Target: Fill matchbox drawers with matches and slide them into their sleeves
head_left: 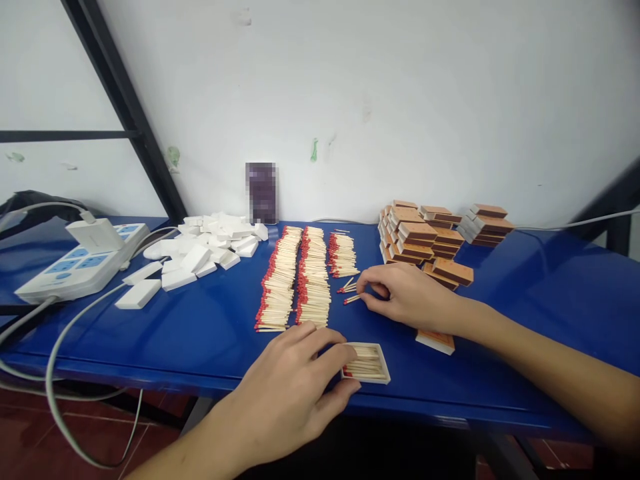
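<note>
My left hand [300, 380] grips the left end of a white matchbox tray [384, 365] near the table's front edge; red-tipped matches [367, 360] lie side by side in it. Thumb and forefinger of my right hand [400, 293] pinch the plain ends of matches [353, 299], their red heads pointing left. A few loose matches [346, 287] lie just behind these. Two long rows of matches [280, 280] and a shorter row [343, 255] spread across the table's middle. Partly under my right forearm is an orange matchbox sleeve [436, 341].
Orange matchbox sleeves [417, 230] are stacked at the back right, with a smaller stack [487, 223] beyond. White trays [210, 247] pile up at the left. A power strip [83, 267] with cables lies far left on the blue table [200, 333]. A pixelated dark rectangle [263, 193] leans on the wall.
</note>
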Demonstrator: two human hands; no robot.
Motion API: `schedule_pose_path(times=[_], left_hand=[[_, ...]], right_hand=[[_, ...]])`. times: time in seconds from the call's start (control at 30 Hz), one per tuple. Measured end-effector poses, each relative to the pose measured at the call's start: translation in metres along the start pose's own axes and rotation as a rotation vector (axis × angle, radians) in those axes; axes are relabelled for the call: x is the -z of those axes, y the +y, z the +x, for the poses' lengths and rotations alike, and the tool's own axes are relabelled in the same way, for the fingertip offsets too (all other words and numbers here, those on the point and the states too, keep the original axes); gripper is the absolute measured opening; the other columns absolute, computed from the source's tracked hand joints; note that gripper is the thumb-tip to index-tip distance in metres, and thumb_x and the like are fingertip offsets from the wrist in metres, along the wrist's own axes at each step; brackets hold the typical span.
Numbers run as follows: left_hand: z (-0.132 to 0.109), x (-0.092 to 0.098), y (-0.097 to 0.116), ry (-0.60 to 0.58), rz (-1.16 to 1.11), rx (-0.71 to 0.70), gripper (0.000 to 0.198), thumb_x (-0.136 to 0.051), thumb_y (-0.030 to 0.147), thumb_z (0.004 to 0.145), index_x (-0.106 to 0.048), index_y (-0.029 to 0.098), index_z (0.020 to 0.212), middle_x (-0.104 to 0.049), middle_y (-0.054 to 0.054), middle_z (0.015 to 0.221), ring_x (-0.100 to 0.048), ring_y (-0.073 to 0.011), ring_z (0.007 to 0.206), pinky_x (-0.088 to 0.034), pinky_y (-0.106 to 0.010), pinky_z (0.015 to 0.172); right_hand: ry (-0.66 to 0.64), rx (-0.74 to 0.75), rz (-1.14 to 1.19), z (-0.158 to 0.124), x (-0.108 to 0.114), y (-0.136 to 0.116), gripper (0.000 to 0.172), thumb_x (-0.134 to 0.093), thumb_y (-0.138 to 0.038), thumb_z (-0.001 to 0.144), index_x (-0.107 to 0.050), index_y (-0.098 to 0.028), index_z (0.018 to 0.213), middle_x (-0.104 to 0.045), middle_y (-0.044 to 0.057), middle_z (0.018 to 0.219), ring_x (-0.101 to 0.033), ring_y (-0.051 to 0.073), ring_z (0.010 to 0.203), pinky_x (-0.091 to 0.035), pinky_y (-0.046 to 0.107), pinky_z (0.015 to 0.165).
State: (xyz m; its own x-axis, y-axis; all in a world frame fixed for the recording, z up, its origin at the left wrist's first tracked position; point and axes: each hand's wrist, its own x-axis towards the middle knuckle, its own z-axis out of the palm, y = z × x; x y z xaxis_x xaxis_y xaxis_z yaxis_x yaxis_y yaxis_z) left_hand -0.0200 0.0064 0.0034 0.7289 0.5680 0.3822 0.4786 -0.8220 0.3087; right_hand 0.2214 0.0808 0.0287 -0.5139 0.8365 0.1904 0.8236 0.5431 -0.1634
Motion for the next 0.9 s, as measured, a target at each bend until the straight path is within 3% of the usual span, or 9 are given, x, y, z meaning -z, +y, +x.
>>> schedule_pose_path(times=[0.23,0.63,0.9], left_hand=[[0.0003,0.0009,-0.0001,0.007,-0.001,-0.008,0.012,-0.054,0.023,0.099,-0.058,0.020,0.111,-0.064,-0.004,0.107,-0.060,-0.0210,0.097,-0.050,-0.038,0.087],[0.0001,0.0021,0.0007,0.024,0.016,-0.015,0.014,-0.055,0.024,0.099,-0.060,0.019,0.111,-0.065,-0.005,0.108,-0.061,-0.0207,0.097,-0.052,-0.037,0.085],[0.0002,0.0006,-0.0009,0.023,0.013,-0.014,0.013,-0.054,0.025,0.099,-0.059,0.020,0.110,-0.065,-0.005,0.107,-0.061,-0.0211,0.098,-0.051,-0.038,0.088]], right_hand=[[0.059,-0.034,0.005,-0.0007,-0.0031,0.0024,0.025,-0.053,-0.017,0.082,-0.071,-0.023,0.099,-0.063,-0.001,0.070,-0.055,0.014,0.064,-0.035,0.026,0.061],[0.047,0.014,0.015,0.0009,-0.0019,0.0010,0.027,-0.050,-0.019,0.090,-0.075,-0.022,0.100,-0.074,0.003,0.087,-0.063,0.017,0.073,-0.041,0.027,0.066],[0.070,0.089,0.012,-0.0020,-0.0036,0.0017,0.029,-0.049,-0.019,0.091,-0.076,-0.023,0.102,-0.074,0.002,0.088,-0.064,0.016,0.074,-0.043,0.028,0.070]])
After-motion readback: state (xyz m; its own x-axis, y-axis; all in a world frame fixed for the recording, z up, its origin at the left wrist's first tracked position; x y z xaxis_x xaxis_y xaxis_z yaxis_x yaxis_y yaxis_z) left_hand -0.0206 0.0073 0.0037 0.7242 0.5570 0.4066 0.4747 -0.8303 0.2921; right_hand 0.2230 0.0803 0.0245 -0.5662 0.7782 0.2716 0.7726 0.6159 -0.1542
